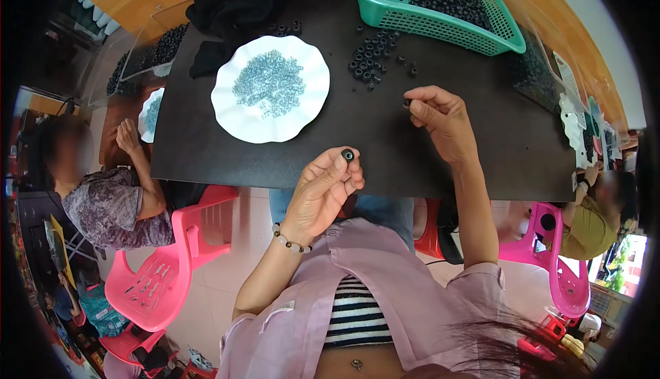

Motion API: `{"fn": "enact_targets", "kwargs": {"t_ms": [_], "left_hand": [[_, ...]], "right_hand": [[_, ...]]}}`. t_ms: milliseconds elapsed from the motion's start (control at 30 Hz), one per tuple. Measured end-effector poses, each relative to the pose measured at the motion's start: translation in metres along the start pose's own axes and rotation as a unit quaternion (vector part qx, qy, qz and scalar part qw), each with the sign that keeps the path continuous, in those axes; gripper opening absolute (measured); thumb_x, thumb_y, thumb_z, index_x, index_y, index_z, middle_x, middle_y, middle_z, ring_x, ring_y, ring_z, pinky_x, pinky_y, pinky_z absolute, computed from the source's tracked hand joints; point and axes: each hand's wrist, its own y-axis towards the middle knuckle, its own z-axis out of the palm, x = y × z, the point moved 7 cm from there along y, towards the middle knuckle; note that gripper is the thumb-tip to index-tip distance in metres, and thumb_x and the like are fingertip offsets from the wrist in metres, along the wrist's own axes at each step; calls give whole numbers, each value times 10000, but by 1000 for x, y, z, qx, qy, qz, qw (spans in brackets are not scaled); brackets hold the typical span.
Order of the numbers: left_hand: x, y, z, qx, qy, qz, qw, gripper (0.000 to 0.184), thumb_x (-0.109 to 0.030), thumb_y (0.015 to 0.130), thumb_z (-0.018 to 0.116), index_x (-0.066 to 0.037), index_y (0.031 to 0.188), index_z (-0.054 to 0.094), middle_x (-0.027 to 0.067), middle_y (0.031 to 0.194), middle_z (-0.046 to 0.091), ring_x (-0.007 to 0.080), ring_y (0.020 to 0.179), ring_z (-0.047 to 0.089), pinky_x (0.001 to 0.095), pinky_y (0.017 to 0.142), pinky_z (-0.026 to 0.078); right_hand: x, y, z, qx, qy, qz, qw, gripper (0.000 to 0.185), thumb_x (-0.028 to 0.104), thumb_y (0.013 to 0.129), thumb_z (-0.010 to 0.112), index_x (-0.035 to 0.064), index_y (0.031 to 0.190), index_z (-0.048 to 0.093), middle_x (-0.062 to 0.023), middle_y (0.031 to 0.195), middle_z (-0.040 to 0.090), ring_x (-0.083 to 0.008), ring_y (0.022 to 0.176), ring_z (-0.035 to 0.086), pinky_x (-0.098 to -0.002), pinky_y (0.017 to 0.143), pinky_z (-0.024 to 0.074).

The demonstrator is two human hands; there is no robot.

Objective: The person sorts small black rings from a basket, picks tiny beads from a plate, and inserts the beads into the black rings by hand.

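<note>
My left hand [320,190], with a beaded bracelet at the wrist, pinches a small black round piece [348,155] with a pale ring around its centre hole. It is held up just before the near table edge. Over the right part of the table, my right hand [445,118] pinches another small dark piece [407,103], mostly covered by the fingertips. A white wavy-edged plate [227,107] bears a heap of small clear bluish rings [269,82]. Beyond my right hand lie several loose black round pieces [371,56] with holes.
A green plastic basket [440,30] full of black pieces stands at the back right. Dark cloth [230,1] lies at the back left. Co-workers sit at left [113,204] and right [591,221], near pink chairs [148,296]. Clear panels flank the table.
</note>
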Motion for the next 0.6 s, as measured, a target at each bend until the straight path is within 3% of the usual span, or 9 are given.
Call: {"fn": "enact_targets", "kwargs": {"t_ms": [333,433,500,600], "left_hand": [[4,-5,4,-21,-15,-15,1000,222,-173,923,582,-1,1061,605,22,879,588,110,799,550,272,773,462],[5,-10,5,-34,-11,-24,999,231,-176,918,590,3,1062,611,22,864,592,106,788,552,272,774,462],[4,-13,9,-30,-15,-28,999,220,-174,917,591,-3,1052,615,21,856,593,106,784,555,270,775,462],[5,-16,12,-20,-14,-24,999,209,-169,918,589,-6,1047,616,24,865,602,104,787,561,272,771,462]], "right_hand": [[-8,-35,42,34,63,-6,997,195,119,777,740,19,926,665,-33,800,614,-88,665,506,-214,604,409],[-4,-41,55,46,84,-22,995,189,113,754,757,20,898,676,-52,822,614,-103,703,527,-220,640,417],[12,-45,65,60,57,-93,992,181,92,726,772,19,869,691,-65,844,615,-118,749,547,-229,681,424],[21,-53,73,59,51,-72,994,183,63,703,781,12,860,700,-62,853,613,-125,778,558,-233,708,427]]}}
